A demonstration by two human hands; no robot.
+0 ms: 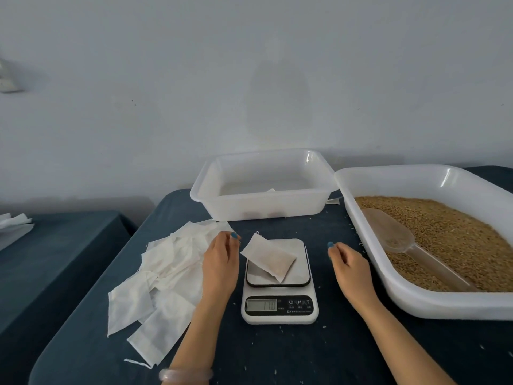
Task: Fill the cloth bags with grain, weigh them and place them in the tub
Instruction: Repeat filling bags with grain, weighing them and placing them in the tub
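A filled white cloth bag point(268, 257) lies slantwise on the platform of the small white scale point(279, 298), whose display is lit. My left hand point(220, 262) hovers just left of the bag, fingers loosely bent, holding nothing. My right hand point(348, 266) hangs to the right of the scale, also holding nothing. A heap of flat white cloth bags point(161, 279) lies left of my left hand. The white tub point(263, 207) stands behind the scale. A large white tray of brown grain point(444, 240) sits at the right with a clear plastic scoop point(399, 237) lying in it.
The dark blue table point(277, 354) carries scattered loose grains. A second dark surface point(55, 245) with white cloth on it stands lower at the left. A pale wall rises right behind the tub.
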